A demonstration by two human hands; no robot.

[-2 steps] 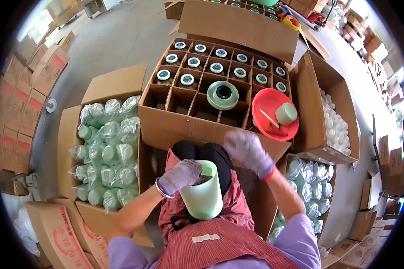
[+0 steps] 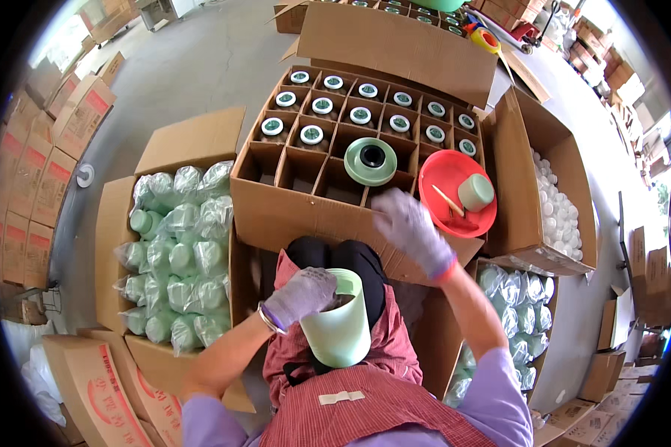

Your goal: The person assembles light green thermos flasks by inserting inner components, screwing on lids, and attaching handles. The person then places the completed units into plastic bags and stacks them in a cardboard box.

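My gloved left hand (image 2: 306, 293) is closed over the rim of a pale green plastic cylinder (image 2: 339, 335), open at the top, tilted in my lap. Something dark shows inside its mouth, too hidden to name. Farther right, my gloved right hand (image 2: 408, 231) hovers by the front edge of the divided carton (image 2: 298, 216), fingers stretched out and apart, with nothing seen in them. Just beyond it, a green round part with a black ring (image 2: 373, 156) rests over the dividers. To its right a red bowl (image 2: 432, 186) holds a green cup (image 2: 476, 192) and a thin stick (image 2: 447, 200).
Several containers with white-and-green tops (image 2: 312, 135) stand in the carton's far cells. At left, an open box holds bagged green pieces (image 2: 183, 261); another such box (image 2: 525, 320) is at right. An upright box of white round pieces (image 2: 555, 205) leans beside the carton.
My right hand has moved slightly toward the carton. My left hand keeps its grip on the green cylinder, which has barely moved.
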